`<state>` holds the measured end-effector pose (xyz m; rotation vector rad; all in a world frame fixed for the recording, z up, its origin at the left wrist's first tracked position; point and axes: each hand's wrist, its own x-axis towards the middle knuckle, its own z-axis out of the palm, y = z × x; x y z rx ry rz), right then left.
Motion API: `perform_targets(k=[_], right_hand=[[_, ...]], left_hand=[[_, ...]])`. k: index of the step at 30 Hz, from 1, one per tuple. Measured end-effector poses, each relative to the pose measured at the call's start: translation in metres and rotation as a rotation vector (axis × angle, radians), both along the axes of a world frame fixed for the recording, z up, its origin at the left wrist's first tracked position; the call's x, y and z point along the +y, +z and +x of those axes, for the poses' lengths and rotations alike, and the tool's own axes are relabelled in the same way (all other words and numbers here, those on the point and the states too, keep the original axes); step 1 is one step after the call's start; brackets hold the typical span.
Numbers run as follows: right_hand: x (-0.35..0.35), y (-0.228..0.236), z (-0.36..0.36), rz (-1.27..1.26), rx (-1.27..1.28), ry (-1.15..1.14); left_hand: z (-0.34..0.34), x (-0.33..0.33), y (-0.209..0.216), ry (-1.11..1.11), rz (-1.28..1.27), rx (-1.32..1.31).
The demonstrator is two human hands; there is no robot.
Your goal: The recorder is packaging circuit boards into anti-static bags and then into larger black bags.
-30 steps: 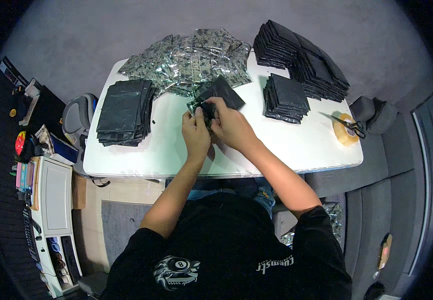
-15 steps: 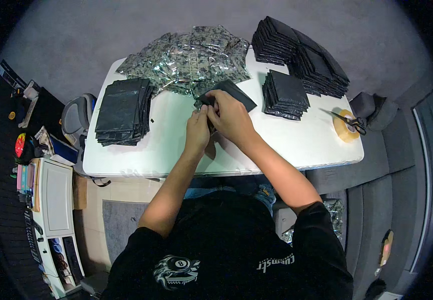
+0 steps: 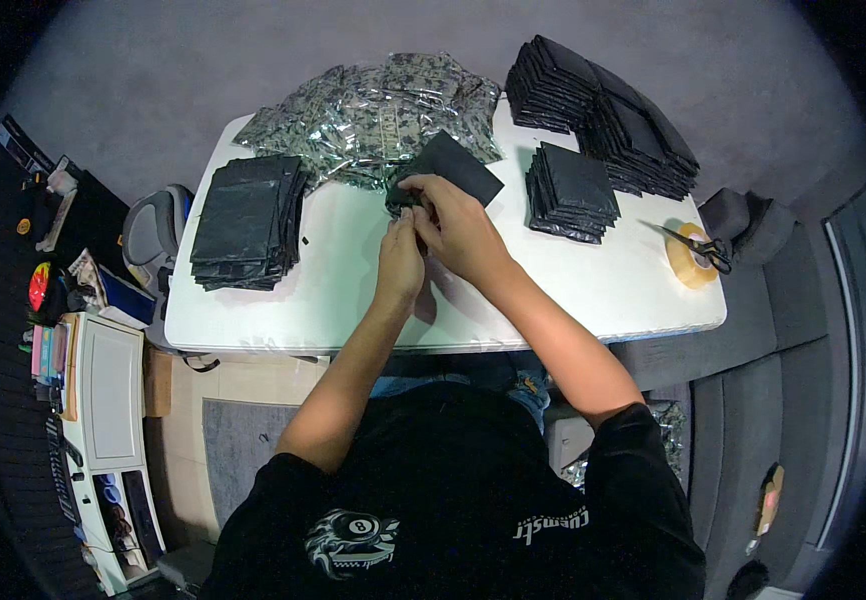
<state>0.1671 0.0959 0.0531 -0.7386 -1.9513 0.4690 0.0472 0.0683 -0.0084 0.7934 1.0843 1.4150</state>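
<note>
Both my hands are together over the middle of the white table, gripping a flat black plastic packet (image 3: 458,163). My left hand (image 3: 400,262) pinches its near left end, fingers closed. Just right of it, my right hand (image 3: 455,222) closes fingers and thumb on the same end, covering much of it. The packet's free part sticks out beyond my right hand, tilted to the far right. Behind it lie camouflage-patterned pieces in clear, shiny plastic (image 3: 383,115).
A stack of black packets (image 3: 245,222) stands at the left of the table (image 3: 353,325). A smaller stack (image 3: 571,190) lies right of my hands, and larger stacks (image 3: 603,110) fill the far right. Black scissors (image 3: 710,252) rest on a tape roll (image 3: 686,265).
The packet's free part has swung up and away, showing more of its flat face. Both hands have stayed nearly in place, still gripping it.
</note>
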Motion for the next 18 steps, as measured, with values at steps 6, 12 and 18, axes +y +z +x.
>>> perform_targets(k=[6,12,18], right_hand=[[0.005,0.006,0.008,-0.069,-0.044,-0.007],[0.002,0.005,0.011,-0.015,0.0,-0.004],[-0.007,-0.007,0.009,-0.054,-0.039,0.021]], left_hand=[[0.006,-0.004,0.013,0.054,0.049,0.102],[-0.012,0.004,0.009,-0.093,-0.069,0.452],[-0.019,0.008,-0.008,-0.107,-0.081,0.416]])
